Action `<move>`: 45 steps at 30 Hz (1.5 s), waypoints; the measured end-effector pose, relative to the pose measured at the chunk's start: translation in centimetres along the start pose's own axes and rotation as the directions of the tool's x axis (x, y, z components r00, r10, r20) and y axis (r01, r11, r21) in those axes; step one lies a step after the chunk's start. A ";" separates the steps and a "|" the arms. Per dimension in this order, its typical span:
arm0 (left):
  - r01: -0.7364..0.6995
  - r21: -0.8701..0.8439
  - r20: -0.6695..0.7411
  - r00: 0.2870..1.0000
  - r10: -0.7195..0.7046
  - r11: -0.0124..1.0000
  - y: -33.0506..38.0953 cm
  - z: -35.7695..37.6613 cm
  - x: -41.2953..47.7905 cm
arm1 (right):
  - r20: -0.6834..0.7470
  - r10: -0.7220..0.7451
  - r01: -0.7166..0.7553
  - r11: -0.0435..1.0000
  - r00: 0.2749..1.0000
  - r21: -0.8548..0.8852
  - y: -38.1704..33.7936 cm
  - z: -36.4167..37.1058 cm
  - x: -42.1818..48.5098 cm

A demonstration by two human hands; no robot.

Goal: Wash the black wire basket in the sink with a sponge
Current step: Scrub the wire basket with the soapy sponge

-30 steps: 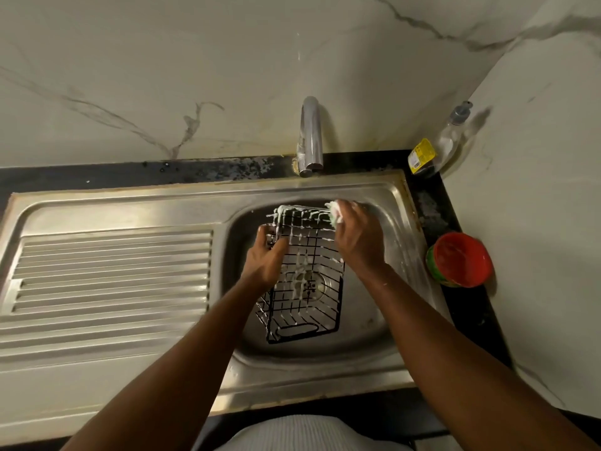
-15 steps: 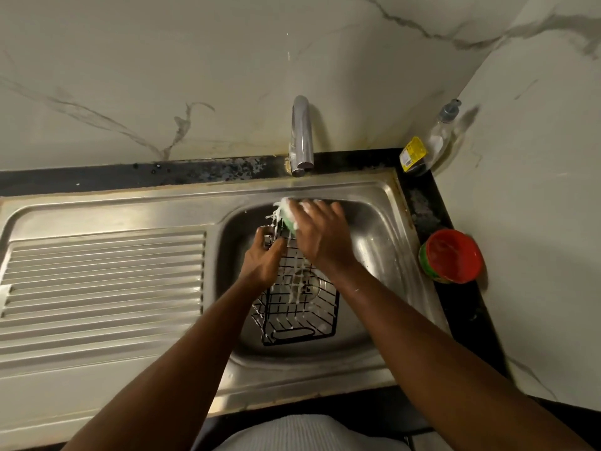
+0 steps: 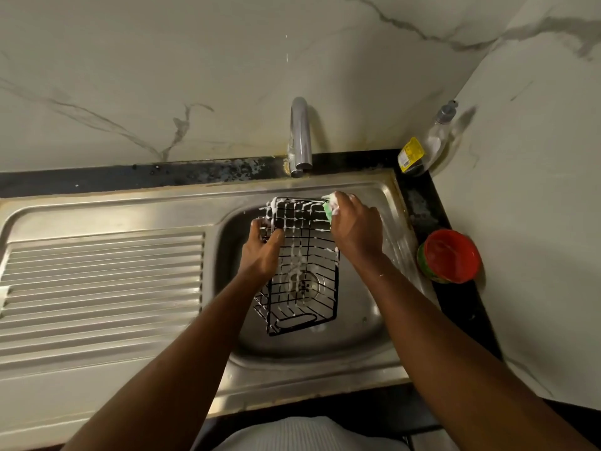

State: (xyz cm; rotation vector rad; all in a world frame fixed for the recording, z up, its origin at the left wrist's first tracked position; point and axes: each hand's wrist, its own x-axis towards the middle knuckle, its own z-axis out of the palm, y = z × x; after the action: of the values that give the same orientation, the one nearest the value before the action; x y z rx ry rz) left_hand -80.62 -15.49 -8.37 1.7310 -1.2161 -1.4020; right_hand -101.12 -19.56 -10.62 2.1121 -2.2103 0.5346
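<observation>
We steady the sudsy black wire basket (image 3: 304,271) in the sink (image 3: 367,323) — our left hand (image 3: 261,252) grips its rim, our right hand (image 3: 356,227) pinches the green sponge (image 3: 327,209) against the far corner.

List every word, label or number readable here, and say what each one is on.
Yellow label on the pump bottle: print and a barcode, too blurred to read.
Red-lidded tub: no lettering shows.
No readable text anywhere else.

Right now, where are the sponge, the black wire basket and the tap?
sponge (image 3: 327,212), head view, its visible green edge
black wire basket (image 3: 297,255), head view, soapy wires near its middle
tap (image 3: 300,135), head view, middle of the spout
</observation>
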 end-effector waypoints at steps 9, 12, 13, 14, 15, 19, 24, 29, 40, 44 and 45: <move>-0.019 0.022 0.002 1.000 0.019 1.000 -0.9 0.3 0.3 | -0.053 0.210 -0.211 0.977 0.976 -0.026 -1.3 0.7 -0.9; -0.009 0.011 0.005 1.000 0.009 1.000 -1.3 0.2 0.4 | -0.001 0.254 -0.254 0.965 0.967 -0.062 -1.6 0.6 -0.6; -0.011 0.003 -0.004 1.000 0.011 1.000 -1.4 0.1 0.3 | 0.021 0.263 -0.261 0.963 0.965 -0.062 -1.6 0.5 -0.4; -0.008 -0.005 -0.021 1.000 0.007 1.000 -1.5 0.1 0.4 | 0.053 0.260 -0.257 0.965 0.964 -0.056 -1.7 0.4 -0.1; 0.003 -0.019 -0.039 0.999 -0.004 1.000 -1.5 0.0 0.4 | 0.093 0.248 -0.244 0.968 0.964 -0.048 -1.9 0.4 0.2; 0.050 -0.079 -0.082 0.995 -0.056 0.996 -1.8 -0.3 0.6 | 0.189 0.150 -0.147 0.989 0.971 -0.032 -2.3 0.9 -0.1; 0.001 -0.091 -0.151 0.988 -0.015 0.996 -2.4 -0.7 1.0 | 0.273 0.044 -0.061 0.997 0.961 0.055 -1.5 1.7 -2.1; 0.043 -0.184 -0.155 0.985 -0.072 0.982 -2.7 -0.3 0.8 | 0.348 0.097 -0.139 0.985 0.932 0.100 -1.1 1.9 -4.0; 0.027 -0.194 -0.120 0.991 -0.051 0.981 -2.1 -0.3 0.3 | 0.273 0.015 -0.052 0.990 0.962 0.129 -1.0 0.9 -0.8; -0.025 -0.242 -0.182 0.983 -0.020 0.970 -1.7 -0.5 0.5 | 0.176 0.038 -0.070 0.981 0.984 0.180 -1.5 1.1 -1.0; -0.027 -0.244 -0.182 0.983 -0.018 0.969 -1.9 -0.5 0.6 | 0.160 0.040 -0.073 0.976 0.986 0.205 -1.5 1.1 -1.1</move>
State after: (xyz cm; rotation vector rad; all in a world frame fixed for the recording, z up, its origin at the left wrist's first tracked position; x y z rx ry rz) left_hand -79.55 -15.25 -10.15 1.6410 -0.9062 -1.2983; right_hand -99.37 -18.78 -11.62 2.2695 -2.4011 0.6571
